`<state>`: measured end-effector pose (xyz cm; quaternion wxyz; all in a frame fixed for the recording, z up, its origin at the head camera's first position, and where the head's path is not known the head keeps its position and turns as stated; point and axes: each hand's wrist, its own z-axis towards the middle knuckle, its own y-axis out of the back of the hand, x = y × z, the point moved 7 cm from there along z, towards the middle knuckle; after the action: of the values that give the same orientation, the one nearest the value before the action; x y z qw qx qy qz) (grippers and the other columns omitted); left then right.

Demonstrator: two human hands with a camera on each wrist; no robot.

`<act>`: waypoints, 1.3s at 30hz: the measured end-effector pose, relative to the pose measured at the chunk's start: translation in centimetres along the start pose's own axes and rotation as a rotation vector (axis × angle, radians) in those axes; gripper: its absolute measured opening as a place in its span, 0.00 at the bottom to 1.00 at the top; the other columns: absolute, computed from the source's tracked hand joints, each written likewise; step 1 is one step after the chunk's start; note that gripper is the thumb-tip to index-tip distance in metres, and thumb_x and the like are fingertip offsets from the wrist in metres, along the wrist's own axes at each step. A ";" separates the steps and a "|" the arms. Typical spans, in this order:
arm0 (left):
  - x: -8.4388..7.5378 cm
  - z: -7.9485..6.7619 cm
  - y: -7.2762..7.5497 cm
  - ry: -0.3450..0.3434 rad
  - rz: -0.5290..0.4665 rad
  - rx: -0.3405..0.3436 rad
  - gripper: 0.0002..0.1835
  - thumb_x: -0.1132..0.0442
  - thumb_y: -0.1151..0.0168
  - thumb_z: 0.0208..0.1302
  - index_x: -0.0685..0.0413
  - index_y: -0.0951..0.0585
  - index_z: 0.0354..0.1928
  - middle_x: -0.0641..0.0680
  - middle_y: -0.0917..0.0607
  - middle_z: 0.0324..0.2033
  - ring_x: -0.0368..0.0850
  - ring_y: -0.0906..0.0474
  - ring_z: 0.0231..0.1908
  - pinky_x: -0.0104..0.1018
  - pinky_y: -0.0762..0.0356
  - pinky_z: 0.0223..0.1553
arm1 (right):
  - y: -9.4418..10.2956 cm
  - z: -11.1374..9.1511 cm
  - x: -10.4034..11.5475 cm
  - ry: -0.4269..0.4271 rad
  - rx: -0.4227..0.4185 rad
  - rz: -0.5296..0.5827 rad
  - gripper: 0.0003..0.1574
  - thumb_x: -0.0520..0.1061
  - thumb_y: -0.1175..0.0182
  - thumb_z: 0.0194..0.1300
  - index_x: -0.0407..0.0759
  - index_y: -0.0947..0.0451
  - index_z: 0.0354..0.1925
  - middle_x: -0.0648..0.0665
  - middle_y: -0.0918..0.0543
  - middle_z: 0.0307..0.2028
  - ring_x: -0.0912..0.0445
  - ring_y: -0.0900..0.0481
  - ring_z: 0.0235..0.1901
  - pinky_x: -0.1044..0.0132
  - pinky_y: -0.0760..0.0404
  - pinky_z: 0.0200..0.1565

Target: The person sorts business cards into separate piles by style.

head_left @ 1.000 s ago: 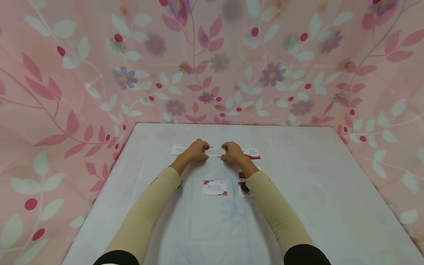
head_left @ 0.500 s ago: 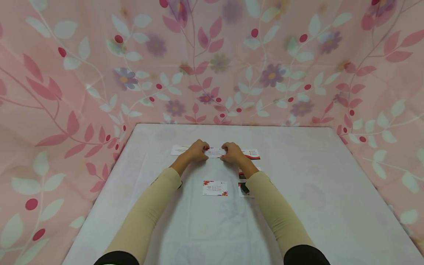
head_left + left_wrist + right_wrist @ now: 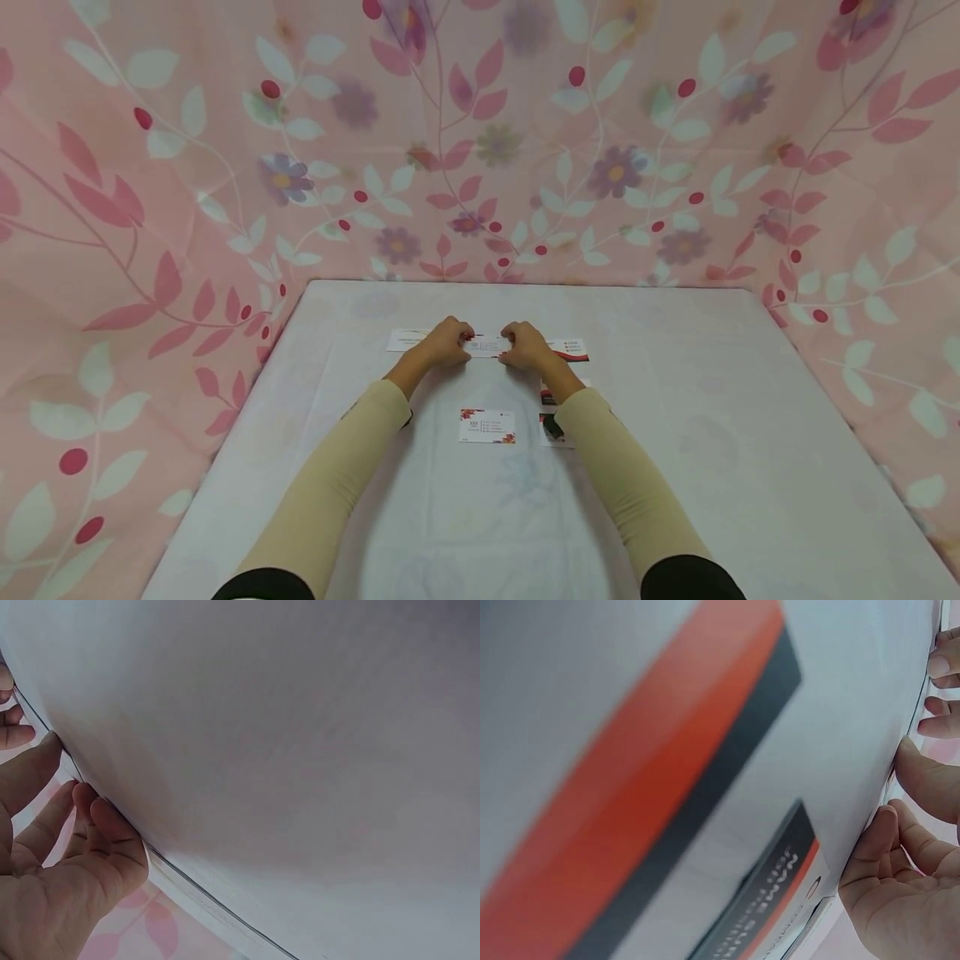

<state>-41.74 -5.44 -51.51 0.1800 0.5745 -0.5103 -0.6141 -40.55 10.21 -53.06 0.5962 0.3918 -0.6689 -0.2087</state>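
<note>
A white business card (image 3: 486, 346) with red corner print lies in the middle of the far row on the white cloth. My left hand (image 3: 448, 342) grips its left end, thumb at the near edge and fingers at the far edge. At the right end my right hand (image 3: 527, 345) pinches it the same way. Those fingers cover both ends of the card. To the left is a pale card (image 3: 407, 339), partly behind the left hand. A card with a red and black band (image 3: 570, 348) sits to the right, partly hidden by the right hand.
Nearer me lies another card with red corners (image 3: 486, 426). Under the right forearm, a red-and-black card (image 3: 547, 392) and a further card (image 3: 551, 440) show only in part. A pink floral curtain (image 3: 480, 167) hangs behind the white-covered table (image 3: 712, 467).
</note>
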 end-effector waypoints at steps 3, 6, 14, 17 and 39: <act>0.1 0.0 0.0 0.002 0.001 0.000 0.26 0.64 0.30 0.59 0.60 0.22 0.60 0.61 0.25 0.51 0.52 0.29 0.49 0.46 0.30 0.60 | 0.1 0.0 0.1 0.009 -0.003 -0.003 0.33 0.45 0.31 0.62 0.40 0.28 0.63 0.40 0.27 0.52 0.47 0.30 0.51 0.54 0.27 0.60; 0.2 0.0 0.1 0.003 0.008 0.002 0.26 0.64 0.31 0.59 0.59 0.22 0.60 0.61 0.25 0.52 0.52 0.29 0.49 0.46 0.30 0.59 | 0.0 0.0 0.2 0.009 0.002 -0.002 0.33 0.45 0.31 0.62 0.40 0.28 0.63 0.40 0.27 0.51 0.47 0.29 0.50 0.54 0.27 0.60; 0.4 -0.1 0.1 0.001 -0.008 -0.003 0.25 0.64 0.30 0.59 0.58 0.21 0.60 0.59 0.25 0.48 0.50 0.29 0.46 0.42 0.28 0.53 | 0.0 -0.2 0.6 0.019 0.007 -0.035 0.33 0.45 0.32 0.62 0.40 0.28 0.63 0.39 0.28 0.50 0.47 0.29 0.48 0.54 0.26 0.58; 0.4 -0.1 0.2 0.003 -0.017 -0.007 0.25 0.64 0.30 0.59 0.58 0.21 0.60 0.59 0.25 0.47 0.50 0.29 0.45 0.41 0.28 0.52 | 0.1 -0.3 0.7 0.007 0.011 -0.031 0.33 0.45 0.32 0.62 0.42 0.28 0.63 0.38 0.28 0.50 0.47 0.28 0.48 0.53 0.26 0.59; 0.1 -1.2 0.3 -0.027 -0.042 -0.024 0.21 0.58 0.29 0.59 0.55 0.25 0.50 0.60 0.28 0.45 0.50 0.32 0.46 0.42 0.31 0.49 | 0.8 -1.0 -0.2 -0.016 0.050 0.020 0.25 0.51 0.32 0.63 0.40 0.27 0.51 0.40 0.27 0.47 0.49 0.30 0.46 0.59 0.27 0.50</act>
<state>-40.86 -6.19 -51.08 0.1673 0.5746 -0.4932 -0.6314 -39.84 10.98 -52.39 0.5828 0.3982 -0.6827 -0.1890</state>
